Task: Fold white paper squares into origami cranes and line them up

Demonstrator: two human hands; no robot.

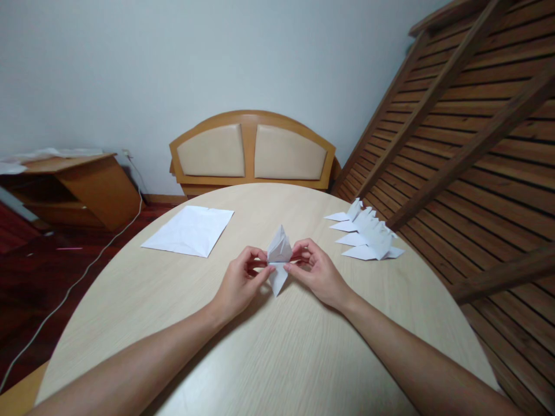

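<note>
A small folded white paper (280, 248) is held between my two hands above the middle of the round table (277, 358). One pointed part stands up and another points down toward me, with a crease between them. My left hand (246, 278) pinches its left edge at the crease, thumb in front and fingers behind. On the opposite edge, my right hand (318, 273) grips the paper in the same way. Several folded white paper figures (368, 234) stand in a row at the table's right. A flat stack of white paper sheets (191, 230) lies at the left.
Behind the table stands a wooden headboard (249, 147) with two beige panels. A slatted wooden frame (455, 144) leans at the right. On the left, a low cabinet (93, 193) bears white sheets, and a white cable (87, 268) runs over the dark red floor.
</note>
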